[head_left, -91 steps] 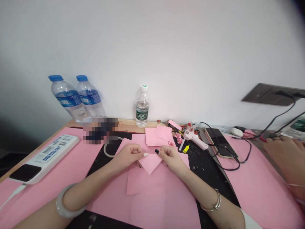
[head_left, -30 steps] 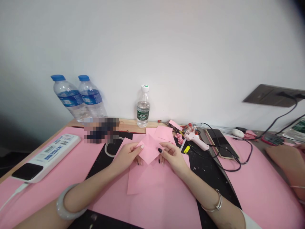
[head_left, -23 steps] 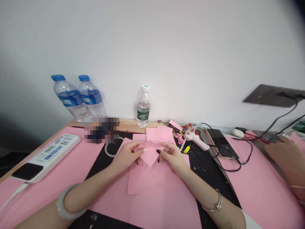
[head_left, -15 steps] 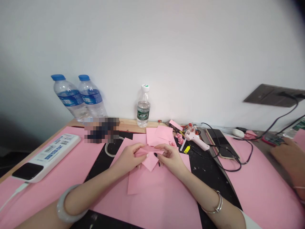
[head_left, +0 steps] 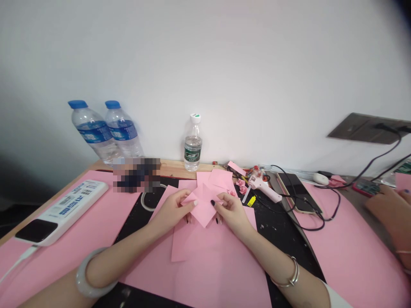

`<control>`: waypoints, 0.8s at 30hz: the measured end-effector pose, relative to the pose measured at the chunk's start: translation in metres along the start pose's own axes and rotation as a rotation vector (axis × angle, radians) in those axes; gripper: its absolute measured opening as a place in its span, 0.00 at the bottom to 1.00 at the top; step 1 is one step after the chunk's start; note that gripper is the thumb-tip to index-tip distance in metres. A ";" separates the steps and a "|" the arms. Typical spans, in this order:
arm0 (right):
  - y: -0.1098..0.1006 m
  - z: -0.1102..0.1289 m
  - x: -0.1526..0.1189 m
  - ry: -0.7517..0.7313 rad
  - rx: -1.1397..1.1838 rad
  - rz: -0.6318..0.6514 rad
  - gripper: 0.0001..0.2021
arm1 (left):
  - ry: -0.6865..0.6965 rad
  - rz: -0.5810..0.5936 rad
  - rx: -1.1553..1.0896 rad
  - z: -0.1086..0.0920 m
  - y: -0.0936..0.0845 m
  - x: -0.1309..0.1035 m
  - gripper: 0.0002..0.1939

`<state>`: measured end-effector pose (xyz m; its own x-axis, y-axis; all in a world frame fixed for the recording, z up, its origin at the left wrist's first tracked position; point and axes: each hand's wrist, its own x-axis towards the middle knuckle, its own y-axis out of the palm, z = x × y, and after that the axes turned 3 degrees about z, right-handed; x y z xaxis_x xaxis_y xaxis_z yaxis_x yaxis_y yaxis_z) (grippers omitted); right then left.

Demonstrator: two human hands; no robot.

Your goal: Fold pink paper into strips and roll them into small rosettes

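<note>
A small square of pink paper (head_left: 204,207) is held between my two hands, one corner pointing toward me. My left hand (head_left: 175,209) pinches its left side, thumb on top and fingers beneath. On the other side my right hand (head_left: 231,214) grips it the same way, with a dark-nailed thumb on the face. Crease lines show faintly on the square. Below it lie larger pink sheets (head_left: 221,273) on a black cutting mat (head_left: 269,226). Just beyond my hands are more pink paper squares (head_left: 221,177) and small folded paper roses (head_left: 242,188).
A pink glue gun (head_left: 265,190) with its cable lies right of the roses, near a phone (head_left: 298,192). A green-labelled bottle (head_left: 193,147) stands by the wall, two blue-capped bottles (head_left: 93,130) farther left. A white power bank-like device (head_left: 64,211) lies left. Another person's hand (head_left: 390,209) is at far right.
The pink paper, which was bent up with its far part folded over, now lies opened out flatter between my hands. The other person's hand at far right has shifted slightly.
</note>
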<state>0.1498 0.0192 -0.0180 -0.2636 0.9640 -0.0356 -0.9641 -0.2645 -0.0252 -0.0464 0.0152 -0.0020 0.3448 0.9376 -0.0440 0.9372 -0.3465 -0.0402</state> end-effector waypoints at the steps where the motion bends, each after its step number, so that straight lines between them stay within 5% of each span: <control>1: 0.000 0.000 0.000 0.010 0.020 -0.002 0.07 | -0.001 0.000 -0.021 0.000 0.000 0.001 0.08; 11: -0.005 0.007 0.001 0.094 0.468 0.082 0.18 | -0.037 -0.066 -0.106 0.005 -0.007 0.004 0.11; 19: -0.009 0.007 0.004 0.145 0.631 0.020 0.12 | -0.131 -0.131 -0.522 0.004 -0.012 0.008 0.17; 24: -0.010 0.008 0.005 0.159 0.679 -0.023 0.12 | -0.086 -0.087 -0.504 0.004 -0.016 0.009 0.21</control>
<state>0.1583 0.0267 -0.0101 -0.2849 0.9396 -0.1895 -0.7906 -0.1185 0.6008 -0.0586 0.0286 -0.0061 0.2789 0.9494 -0.1442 0.8787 -0.1917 0.4371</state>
